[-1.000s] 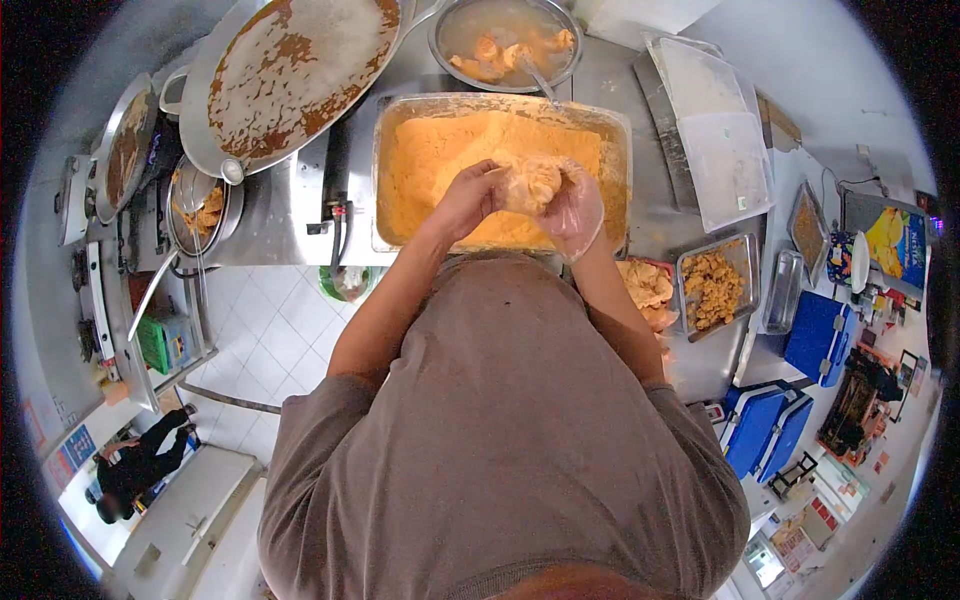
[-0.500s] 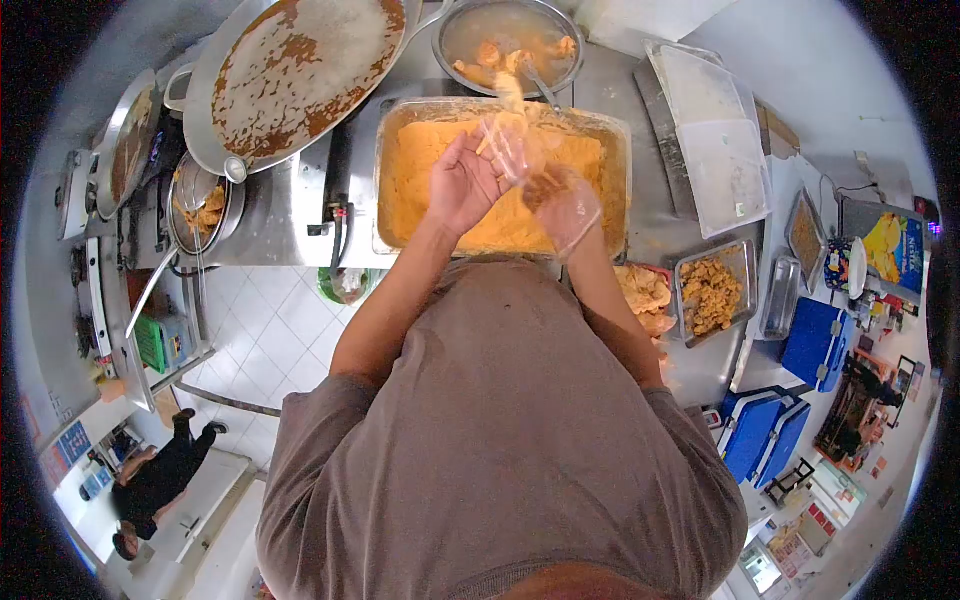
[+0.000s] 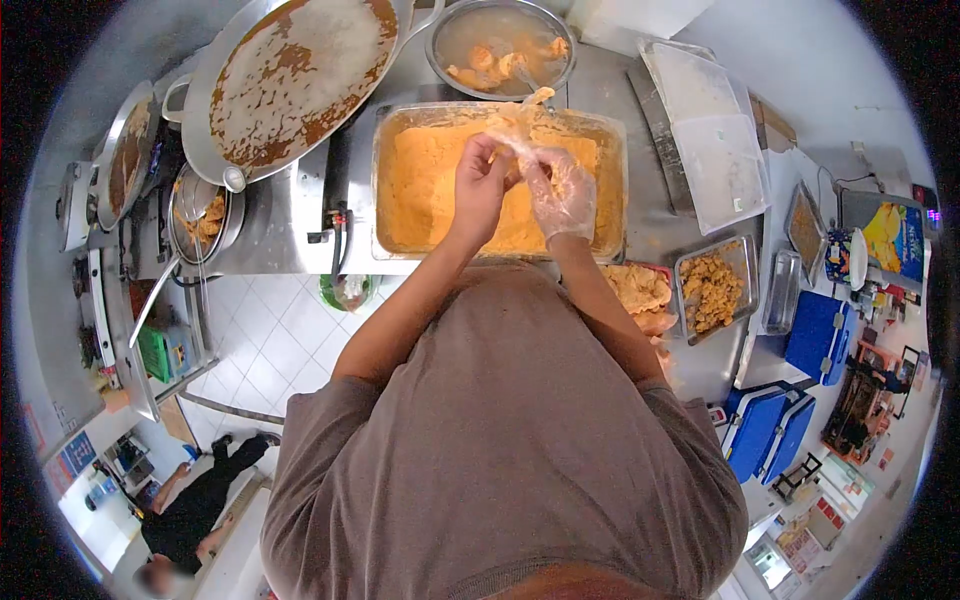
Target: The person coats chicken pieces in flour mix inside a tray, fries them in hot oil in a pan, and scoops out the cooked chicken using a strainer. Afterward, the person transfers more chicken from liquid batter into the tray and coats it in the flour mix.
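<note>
My left hand (image 3: 481, 192), bare, pinches a thin, crumpled plastic glove (image 3: 512, 138) smeared with orange coating. My right hand (image 3: 563, 196) wears a clear plastic glove and has its fingers closed on the other side of the crumpled one. Both hands are close together over a rectangular tub (image 3: 384, 232) of orange breading powder (image 3: 418, 180). Behind the tub stands a metal bowl (image 3: 434, 68) of cloudy liquid with orange-coated pieces (image 3: 484, 60) in it.
Back left is a large pan (image 3: 205, 120) of foamy brown oil. Left of the tub, a strainer (image 3: 200, 215) holds fried pieces. On the right are a tray of fried bits (image 3: 711, 290), coated pieces (image 3: 640, 290) and plastic lids (image 3: 715, 150). Another person (image 3: 200, 500) is at lower left.
My left hand has gone from open-palmed to pinching the crumpled glove. My right hand has turned and closed on it. The person at lower left has shifted.
</note>
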Demonstrator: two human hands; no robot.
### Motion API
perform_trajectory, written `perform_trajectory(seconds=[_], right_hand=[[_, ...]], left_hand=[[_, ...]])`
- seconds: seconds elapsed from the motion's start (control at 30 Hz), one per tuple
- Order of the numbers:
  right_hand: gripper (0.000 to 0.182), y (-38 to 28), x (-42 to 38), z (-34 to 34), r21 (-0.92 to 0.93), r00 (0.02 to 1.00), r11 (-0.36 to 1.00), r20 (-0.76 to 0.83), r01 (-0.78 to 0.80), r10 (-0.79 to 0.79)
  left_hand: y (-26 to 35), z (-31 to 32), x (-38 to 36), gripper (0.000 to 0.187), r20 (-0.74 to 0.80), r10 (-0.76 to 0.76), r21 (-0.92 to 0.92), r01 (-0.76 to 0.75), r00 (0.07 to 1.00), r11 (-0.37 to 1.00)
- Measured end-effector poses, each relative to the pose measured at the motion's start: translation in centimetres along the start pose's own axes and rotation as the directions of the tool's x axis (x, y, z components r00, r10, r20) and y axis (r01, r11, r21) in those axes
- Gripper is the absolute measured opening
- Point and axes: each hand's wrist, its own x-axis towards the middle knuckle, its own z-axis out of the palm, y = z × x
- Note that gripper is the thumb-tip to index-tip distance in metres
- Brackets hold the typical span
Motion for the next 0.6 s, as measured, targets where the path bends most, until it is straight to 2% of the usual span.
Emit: perform_trajectory(seconds=[0.07, 0.17, 0.23, 0.3, 0.33, 0.4, 0.43, 0.47, 0.5, 0.53, 0.57, 0.6], right_hand=[[0.012, -0.2, -0.5, 0.5, -0.021, 0.994, 0.997, 0.077, 0.076, -0.074], [0.012, 0.2, -0.9, 0.8, -0.026, 0.983, 0.992, 0.139, 0.126, -0.121], [0.013, 0.6, -1.0, 1.1, -0.028, 0.974, 0.983, 0.146, 0.180, -0.174], [0.013, 0.9, -1.0, 1.2, -0.052, 0.955, 0.961, 0.138, 0.272, -0.263], [0.013, 0.6, -0.7, 1.0, -0.020, 0.948, 0.964, 0.189, 0.264, -0.255], [0.013, -0.1, -0.1, 0.4, 0.021, 0.932, 0.970, 0.274, 0.240, -0.237], [0.013, 1.7, -0.9, 1.6, 0.129, 0.926, 0.987, 0.350, 0.100, -0.140], [0.014, 3.6, -1.2, 2.7, 0.213, 0.912, 0.976, 0.407, -0.039, -0.053], [0.017, 1.9, -0.7, 1.7, 0.311, 0.897, 0.947, 0.436, -0.075, -0.072], [0.019, 2.8, -1.1, 2.6, 0.421, 0.904, 0.900, 0.420, -0.114, -0.082], [0.018, 1.1, -0.1, 1.6, 0.131, 0.874, 0.991, 0.478, 0.027, -0.087], [0.015, 0.6, -0.2, 1.6, 0.175, 0.922, 0.976, 0.341, 0.127, -0.181]], left_hand=[[-0.1, -0.2, 0.8, 0.016, -0.092, 0.106, 0.019, -0.105, 0.990, 0.994], [1.0, -0.4, 1.0, 0.012, -0.133, 0.015, 0.031, -0.011, 0.991, 0.999], [0.0, -1.6, 0.6, 0.014, -0.067, 0.062, 0.207, -0.046, 0.996, 0.977], [0.4, -1.7, 0.2, 0.017, -0.092, -0.062, 0.259, 0.084, 0.994, 0.962], [1.3, -1.2, 0.1, 0.018, -0.148, -0.205, 0.223, 0.235, 0.967, 0.946], [1.6, -1.0, 0.3, 0.025, -0.262, -0.363, 0.053, 0.389, 0.894, 0.920], [0.5, -2.0, 0.8, 0.031, -0.316, -0.396, -0.077, 0.392, 0.862, 0.916], [0.1, -2.9, 1.3, 0.034, -0.289, -0.407, -0.118, 0.389, 0.867, 0.914], [0.0, -3.2, 1.4, 0.037, -0.227, -0.371, -0.117, 0.354, 0.900, 0.928], [-0.3, -3.3, 1.9, 0.040, -0.164, -0.332, -0.118, 0.316, 0.929, 0.941], [-0.3, -3.0, 2.5, 0.043, -0.105, -0.294, -0.131, 0.280, 0.950, 0.951], [-0.3, -2.6, 3.3, 0.046, -0.058, -0.259, -0.145, 0.248, 0.964, 0.958]])
